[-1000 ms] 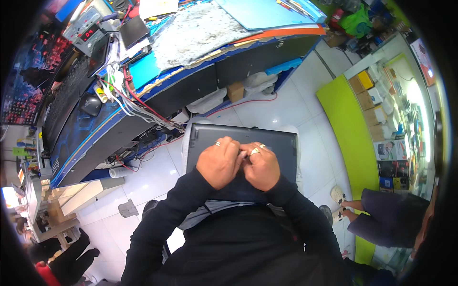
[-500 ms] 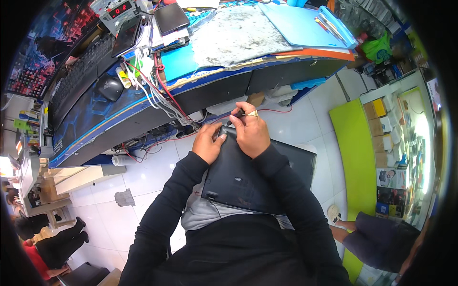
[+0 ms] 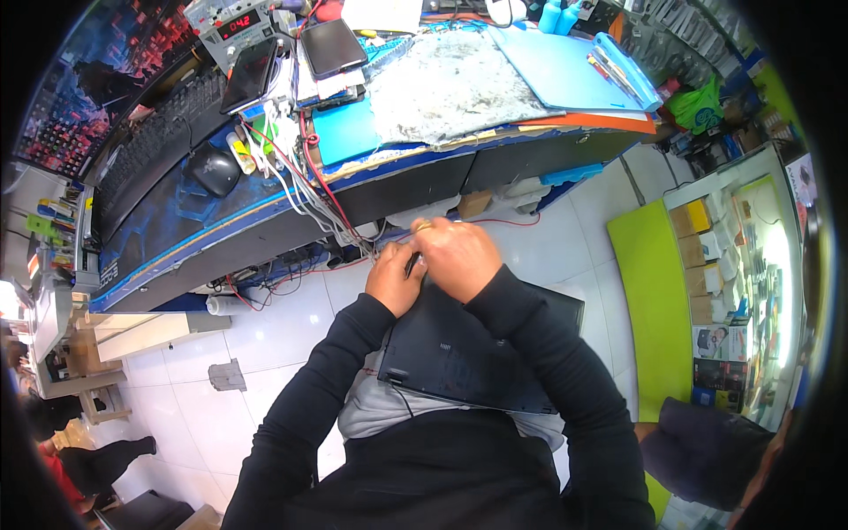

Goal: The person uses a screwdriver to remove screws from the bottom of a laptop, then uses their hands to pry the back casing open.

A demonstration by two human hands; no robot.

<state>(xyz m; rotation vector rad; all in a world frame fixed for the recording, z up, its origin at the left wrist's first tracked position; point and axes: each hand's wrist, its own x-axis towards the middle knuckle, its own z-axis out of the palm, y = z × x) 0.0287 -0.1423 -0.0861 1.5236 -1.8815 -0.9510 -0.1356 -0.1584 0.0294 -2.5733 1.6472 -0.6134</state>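
Observation:
A black laptop [image 3: 468, 358] lies underside up across my lap, tilted, with vents and small feet on its base. At its far left corner my left hand [image 3: 394, 281] is closed on the edge, thumb on top. My right hand [image 3: 461, 259] is curled close above that corner, its fingers against those of my left hand. A small dark piece shows between the two hands; its kind is unclear. What my right fingers pinch is hidden behind the hand.
Ahead stands a workbench with a stained mat [image 3: 455, 84], a blue folder [image 3: 565, 75], a phone [image 3: 332, 49], a mouse [image 3: 213, 169] and a keyboard [image 3: 155, 146]. Cables [image 3: 322, 199] hang off its front. A green bench [image 3: 649, 309] and a seated person [image 3: 702, 450] are at right.
My right hand has come down and toward me, its fingers now curled beside my left hand. The dark object in its fingers has gone from sight. The laptop has shifted slightly toward me.

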